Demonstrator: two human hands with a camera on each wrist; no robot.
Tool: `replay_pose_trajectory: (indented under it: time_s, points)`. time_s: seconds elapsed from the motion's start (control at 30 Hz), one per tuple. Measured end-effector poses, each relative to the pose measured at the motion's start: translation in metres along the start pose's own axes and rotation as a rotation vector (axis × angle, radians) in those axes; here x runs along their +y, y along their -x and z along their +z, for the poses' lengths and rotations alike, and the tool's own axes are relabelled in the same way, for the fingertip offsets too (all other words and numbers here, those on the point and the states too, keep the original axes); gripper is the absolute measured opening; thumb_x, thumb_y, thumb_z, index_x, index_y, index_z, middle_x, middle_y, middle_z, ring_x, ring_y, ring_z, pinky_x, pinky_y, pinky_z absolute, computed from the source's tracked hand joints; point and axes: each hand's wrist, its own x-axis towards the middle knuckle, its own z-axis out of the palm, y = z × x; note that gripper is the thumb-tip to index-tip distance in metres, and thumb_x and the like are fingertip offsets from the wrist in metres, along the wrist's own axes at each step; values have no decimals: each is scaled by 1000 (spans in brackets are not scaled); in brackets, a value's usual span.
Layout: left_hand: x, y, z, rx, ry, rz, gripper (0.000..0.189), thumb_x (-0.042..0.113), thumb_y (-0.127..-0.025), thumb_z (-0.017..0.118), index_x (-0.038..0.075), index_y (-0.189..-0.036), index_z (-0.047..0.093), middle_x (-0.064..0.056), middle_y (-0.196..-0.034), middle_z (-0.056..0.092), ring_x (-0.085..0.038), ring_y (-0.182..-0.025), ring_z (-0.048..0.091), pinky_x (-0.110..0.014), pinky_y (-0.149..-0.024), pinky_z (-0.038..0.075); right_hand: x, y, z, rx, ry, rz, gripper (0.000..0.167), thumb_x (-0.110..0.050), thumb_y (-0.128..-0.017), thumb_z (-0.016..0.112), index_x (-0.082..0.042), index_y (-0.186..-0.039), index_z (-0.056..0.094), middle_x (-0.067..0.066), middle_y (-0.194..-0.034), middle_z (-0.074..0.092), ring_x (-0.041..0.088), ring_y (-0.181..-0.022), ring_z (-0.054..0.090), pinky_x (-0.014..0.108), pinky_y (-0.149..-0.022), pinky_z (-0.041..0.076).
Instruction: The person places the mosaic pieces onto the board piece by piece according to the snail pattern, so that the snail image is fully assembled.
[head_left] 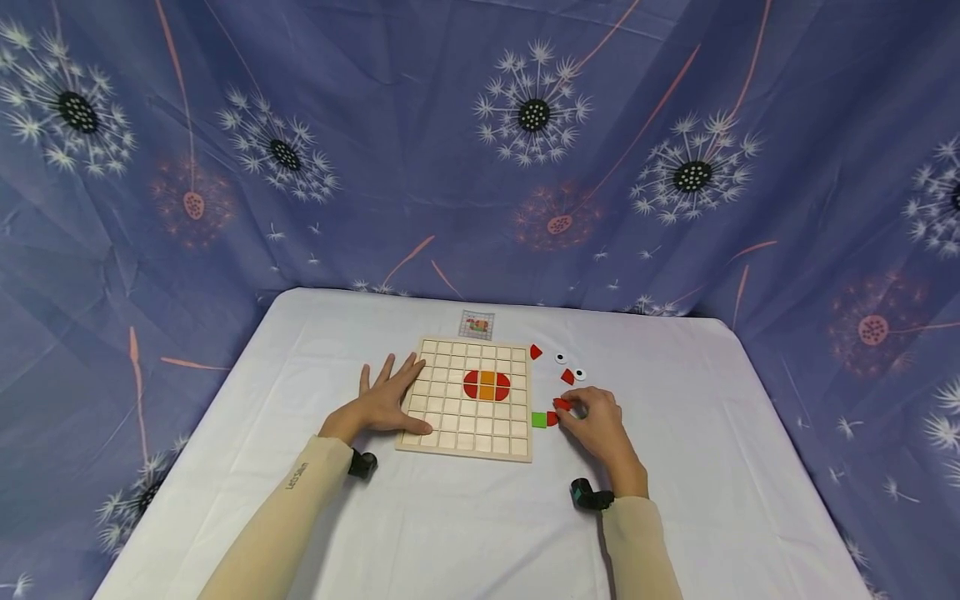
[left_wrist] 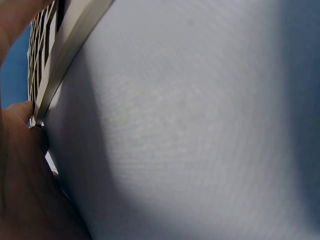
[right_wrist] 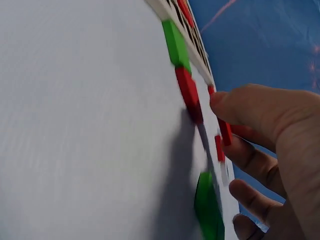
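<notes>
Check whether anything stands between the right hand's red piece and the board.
Nothing visible blocks the held piece; a green piece and another red piece lie right of the board, just off the direct line.

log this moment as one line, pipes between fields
left hand: rests on grid board | right hand: pinches red piece | on board: red and orange pieces | beside board: green square

We see small dark letters [head_left: 297,476] on the left sleeve [head_left: 270,525], close to its cuff [head_left: 333,450]. We think they say "Let's Slim", but they are so tiny that we can't be sure of each one. They run along the sleeve.
</notes>
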Motion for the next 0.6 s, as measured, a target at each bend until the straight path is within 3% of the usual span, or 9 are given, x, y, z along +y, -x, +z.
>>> replay_pose_trajectory:
  time_s: [0.4, 0.6]
  points:
    - [1, 1, -1, 1, 3, -1, 129, 72, -71, 80, 22, -168, 13, -3, -175, 1, -39, -160, -11, -71, -118, -18, -28, -11, 14, 12, 21, -135, 31, -25, -89, 81, -7, -114, 77, 12, -116, 72, 35, -123, 55, 58, -110, 41]
    - [0, 2, -1, 3, 12, -2, 129, 71, -70, 81, 21, -168, 13, -4, -175, 2, -39, -160, -11, -71, -118, -18, -41, -11, 20, -22, 27, -182, 32, -25, -86, 85, -6, -111, 77, 10, -111, 75, 31, -115, 61, 55, -108, 44]
